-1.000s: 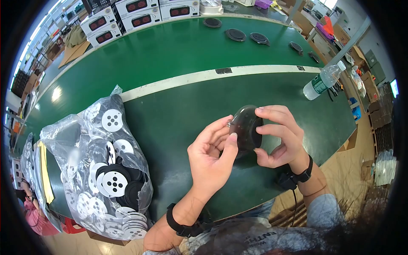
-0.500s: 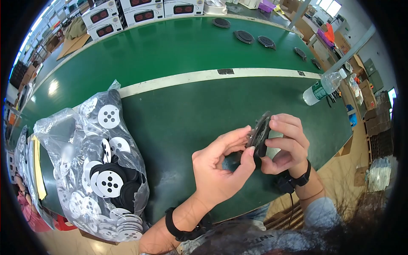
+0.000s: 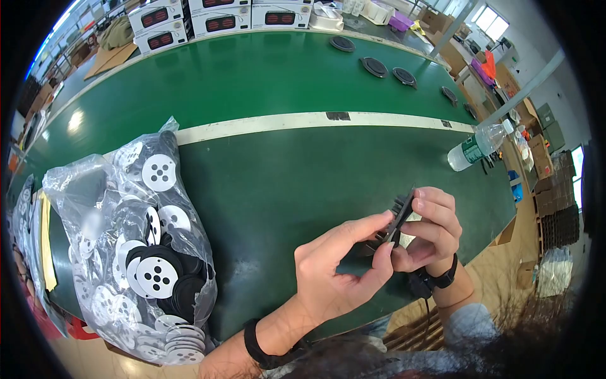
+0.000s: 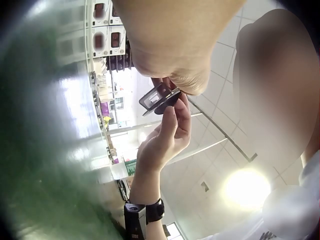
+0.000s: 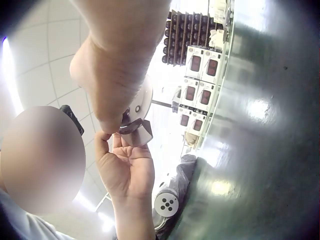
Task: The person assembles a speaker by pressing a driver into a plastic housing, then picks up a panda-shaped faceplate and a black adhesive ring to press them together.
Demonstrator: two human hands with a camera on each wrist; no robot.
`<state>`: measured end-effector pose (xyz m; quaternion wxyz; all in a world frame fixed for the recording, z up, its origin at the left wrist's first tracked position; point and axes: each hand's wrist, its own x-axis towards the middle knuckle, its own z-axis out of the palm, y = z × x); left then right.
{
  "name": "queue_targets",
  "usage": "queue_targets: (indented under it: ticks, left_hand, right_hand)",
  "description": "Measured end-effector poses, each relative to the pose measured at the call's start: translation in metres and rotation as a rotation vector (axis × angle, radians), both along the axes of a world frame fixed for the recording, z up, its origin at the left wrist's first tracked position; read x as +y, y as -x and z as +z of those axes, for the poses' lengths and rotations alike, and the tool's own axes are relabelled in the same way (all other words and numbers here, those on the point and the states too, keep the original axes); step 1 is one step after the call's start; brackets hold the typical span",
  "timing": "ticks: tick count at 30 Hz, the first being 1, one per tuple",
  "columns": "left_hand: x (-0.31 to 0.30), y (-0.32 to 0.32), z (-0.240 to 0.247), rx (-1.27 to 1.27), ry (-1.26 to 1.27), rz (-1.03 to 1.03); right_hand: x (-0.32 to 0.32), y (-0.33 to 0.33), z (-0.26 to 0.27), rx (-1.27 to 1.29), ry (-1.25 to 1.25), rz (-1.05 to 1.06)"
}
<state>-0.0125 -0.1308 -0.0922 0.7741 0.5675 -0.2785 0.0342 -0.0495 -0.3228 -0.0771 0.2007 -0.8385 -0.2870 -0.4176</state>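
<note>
Both hands hold a thin, dark round disc-shaped part (image 3: 401, 218), nearly edge-on in the head view, above the green table. My left hand (image 3: 341, 268) pinches its near left side between thumb and fingertips. From the right, my right hand (image 3: 435, 224) grips the edge, fingers curled along the far side and thumb below. A dark-rimmed rectangular piece (image 4: 153, 98) shows beside the disc in the left wrist view. A boxy grey piece (image 5: 138, 134) sits by the fingers in the right wrist view. The disc's faces are mostly hidden.
On the left lies a clear plastic bag (image 3: 95, 218) of white and black discs with holes. A water bottle (image 3: 476, 148) stands at the right. Several dark round parts (image 3: 374, 67) lie at the back, near boxes (image 3: 221, 22). A white strip (image 3: 265, 124) crosses the table.
The disc has turned from showing its broad dark face to nearly edge-on. Both hands have shifted right and down in the view with it; the head view has moved slightly.
</note>
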Motion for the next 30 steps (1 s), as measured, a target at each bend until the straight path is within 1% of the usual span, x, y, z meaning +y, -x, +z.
queue_targets:
  ticks: [6,9,12,15,27,30]
  left_hand:
    - [0.0004,0.0002,-0.0007,-0.009,0.004,-0.007]
    - [0.0064,-0.0017,0.0016,-0.043,-0.047,-0.088]
    - [0.0013,-0.0003,0.0002,-0.007,-0.001,-0.02]
    - [-0.0005,0.0021,-0.001,0.045,0.034,-0.024]
    - [0.0004,0.0022,-0.0021,0.035,0.025,-0.028]
    - [0.0061,0.0016,-0.001,0.01,-0.018,-0.11]
  right_hand:
    - [0.0006,-0.0008,-0.0004,-0.016,-0.014,0.018]
    - [0.0,0.001,0.0002,-0.003,-0.008,0.015]
    - [0.0004,0.0004,-0.0008,-0.01,-0.01,0.016]
    - [0.0004,0.0007,-0.0002,-0.015,-0.007,0.016]
    - [0.0006,0.0036,0.0034,-0.014,0.001,0.008]
    - [0.0005,0.0045,0.004,-0.004,-0.003,0.006]
